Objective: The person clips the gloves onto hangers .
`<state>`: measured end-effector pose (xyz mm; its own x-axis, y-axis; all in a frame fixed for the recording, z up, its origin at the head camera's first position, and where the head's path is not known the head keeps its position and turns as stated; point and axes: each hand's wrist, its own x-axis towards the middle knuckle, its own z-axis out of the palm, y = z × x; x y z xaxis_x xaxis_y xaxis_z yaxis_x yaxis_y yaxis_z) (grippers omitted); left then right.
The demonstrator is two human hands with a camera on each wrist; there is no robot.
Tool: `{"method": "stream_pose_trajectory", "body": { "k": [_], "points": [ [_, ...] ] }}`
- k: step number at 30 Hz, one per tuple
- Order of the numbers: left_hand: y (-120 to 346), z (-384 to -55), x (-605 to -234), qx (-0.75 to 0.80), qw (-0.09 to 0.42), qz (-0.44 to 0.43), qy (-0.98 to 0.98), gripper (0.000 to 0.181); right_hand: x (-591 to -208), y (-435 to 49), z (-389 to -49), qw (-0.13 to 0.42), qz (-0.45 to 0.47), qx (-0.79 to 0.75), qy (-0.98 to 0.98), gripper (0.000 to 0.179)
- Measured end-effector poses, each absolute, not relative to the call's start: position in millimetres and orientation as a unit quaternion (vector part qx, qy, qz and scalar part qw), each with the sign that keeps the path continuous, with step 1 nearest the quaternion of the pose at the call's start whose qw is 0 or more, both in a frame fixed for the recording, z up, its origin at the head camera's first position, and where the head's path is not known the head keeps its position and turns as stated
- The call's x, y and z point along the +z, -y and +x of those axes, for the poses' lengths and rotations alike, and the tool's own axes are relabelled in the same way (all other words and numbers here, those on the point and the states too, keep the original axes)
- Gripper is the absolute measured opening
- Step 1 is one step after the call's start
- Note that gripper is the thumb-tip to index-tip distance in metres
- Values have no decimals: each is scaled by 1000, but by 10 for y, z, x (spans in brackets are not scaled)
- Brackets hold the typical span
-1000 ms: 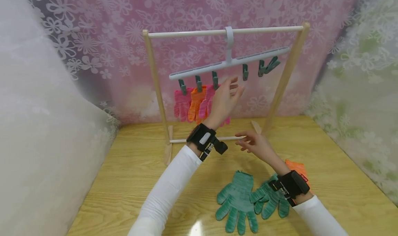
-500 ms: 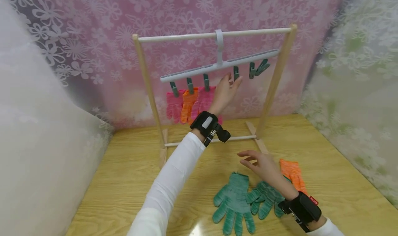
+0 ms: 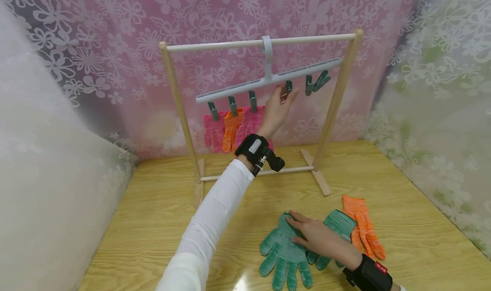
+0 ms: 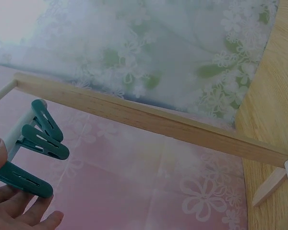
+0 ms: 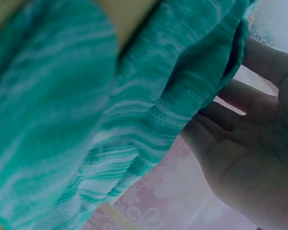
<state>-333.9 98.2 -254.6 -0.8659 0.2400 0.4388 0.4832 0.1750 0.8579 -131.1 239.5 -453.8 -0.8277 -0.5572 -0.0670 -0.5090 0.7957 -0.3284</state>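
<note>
My left hand (image 3: 277,112) is raised to the hanger, its thumb and fingers on either side of a green clothespin (image 4: 26,179) that it pinches. That clothespin hangs just right of the hook, with no glove in it. Lower down, my right hand (image 3: 320,238) lies on a green knitted glove (image 3: 285,252), fingers stretched toward its cuff. In the right wrist view the green fabric (image 5: 134,115) fills much of the frame, and the right fingers touch its edge. Partly under the right forearm is another green glove (image 3: 339,225).
A pale hanger (image 3: 238,90) hangs tilted from a wooden rack (image 3: 337,103). On its left, clothespins hold a pink glove (image 3: 213,133), an orange glove (image 3: 231,131) and another pink glove (image 3: 251,122). Two clothespins (image 3: 309,85) hang at right. An orange glove (image 3: 362,223) lies on the table (image 3: 153,231).
My left hand has moved up and right to the clothespin. The right hand has come down from near the rack's lower bar onto the green glove.
</note>
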Motion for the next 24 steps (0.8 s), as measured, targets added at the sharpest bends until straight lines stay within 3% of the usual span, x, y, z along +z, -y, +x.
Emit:
{"method": "stream_pose_trajectory", "body": {
  "k": [6, 12, 24],
  "points": [
    [-1006, -3349, -2560, -632, 151, -244, 720, 45, -4560, -2400, -1287, 70, -302, -102, -945, 61],
    [-980, -3346, -2570, -640, 168, -243, 709, 40, -4560, -2401, -1358, 60, -319, -77, -943, 60],
    [-871, -3291, -2569, -630, 130, -258, 721, 44, -4520, -2361, -1685, 75, -341, -86, -933, 59]
  ]
}}
